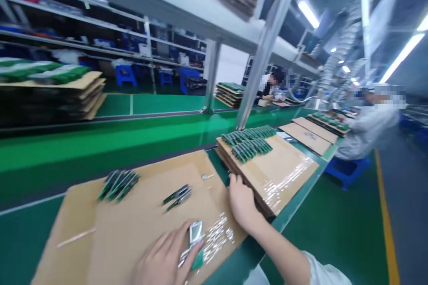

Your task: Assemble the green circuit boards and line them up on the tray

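Note:
My left hand (163,260) rests on a brown cardboard sheet (133,227) and grips a small green circuit board (195,245) with a silvery part on it. My right hand (241,202) lies at the right edge of that sheet, fingers touching the side of a stack of cardboard sheets (284,173). On that stack lie rows of green circuit boards (250,142). Two small piles of boards lie on my sheet, one at its far left (118,184), one in the middle (177,196).
A green conveyor belt (100,142) runs behind the cardboard. Metal posts (264,49) hold a shelf overhead. A cardboard stack with boards (50,93) sits far left. A seated person in white (368,124) works at the right; another person (270,84) sits farther back.

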`<state>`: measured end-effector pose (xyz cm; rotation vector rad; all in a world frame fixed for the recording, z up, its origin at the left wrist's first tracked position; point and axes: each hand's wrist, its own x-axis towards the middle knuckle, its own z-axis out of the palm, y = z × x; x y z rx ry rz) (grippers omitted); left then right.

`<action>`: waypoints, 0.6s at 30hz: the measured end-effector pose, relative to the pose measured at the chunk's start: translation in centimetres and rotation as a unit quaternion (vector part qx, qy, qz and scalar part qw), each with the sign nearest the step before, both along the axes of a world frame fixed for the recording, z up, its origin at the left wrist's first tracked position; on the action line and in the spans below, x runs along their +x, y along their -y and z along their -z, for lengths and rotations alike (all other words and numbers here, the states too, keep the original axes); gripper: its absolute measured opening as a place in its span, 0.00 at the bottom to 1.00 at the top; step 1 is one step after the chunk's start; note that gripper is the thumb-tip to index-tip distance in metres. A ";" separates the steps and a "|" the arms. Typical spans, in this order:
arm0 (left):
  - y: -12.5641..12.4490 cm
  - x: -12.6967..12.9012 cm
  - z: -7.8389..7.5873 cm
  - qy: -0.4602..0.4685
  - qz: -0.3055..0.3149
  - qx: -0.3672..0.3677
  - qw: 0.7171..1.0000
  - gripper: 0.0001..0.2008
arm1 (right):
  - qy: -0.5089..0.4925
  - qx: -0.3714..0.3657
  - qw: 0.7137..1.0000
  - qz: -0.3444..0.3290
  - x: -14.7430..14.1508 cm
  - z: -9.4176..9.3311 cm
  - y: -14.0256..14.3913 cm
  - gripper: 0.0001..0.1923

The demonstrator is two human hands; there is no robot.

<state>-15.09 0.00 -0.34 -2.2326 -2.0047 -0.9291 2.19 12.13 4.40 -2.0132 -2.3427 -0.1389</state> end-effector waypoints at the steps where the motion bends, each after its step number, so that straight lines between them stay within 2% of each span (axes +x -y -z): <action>1: 0.2 0.2 -0.6 -0.004 -0.007 -0.011 1.000 0.18 | 0.008 -0.006 1.000 -0.006 0.3 0.0 0.1 0.17; 6: 0.5 1.1 -2.7 0.014 -0.012 -0.063 0.998 0.17 | 0.030 -0.023 0.999 -0.020 1.4 -0.2 -0.1 0.09; 11: 0.8 1.3 -3.4 0.078 -0.024 -0.095 0.992 0.19 | 0.021 -0.013 1.000 -0.009 2.2 -0.4 0.8 0.09; 13: 0.8 1.3 -3.4 0.106 -0.026 -0.063 0.992 0.19 | -0.016 0.002 1.000 0.000 2.7 -0.6 2.2 0.08; 15: 0.8 1.3 -3.3 0.109 -0.010 0.010 0.994 0.17 | -0.108 -0.012 0.994 -0.034 3.2 -0.9 4.2 0.08; 16: 0.8 1.2 -3.3 0.097 0.009 0.050 0.994 0.17 | -0.171 -0.047 0.982 -0.073 3.5 -1.1 5.4 0.08; 18: 0.9 1.1 -3.4 0.055 0.069 0.106 0.990 0.18 | -0.295 -0.191 0.924 -0.153 4.1 -1.7 7.9 0.07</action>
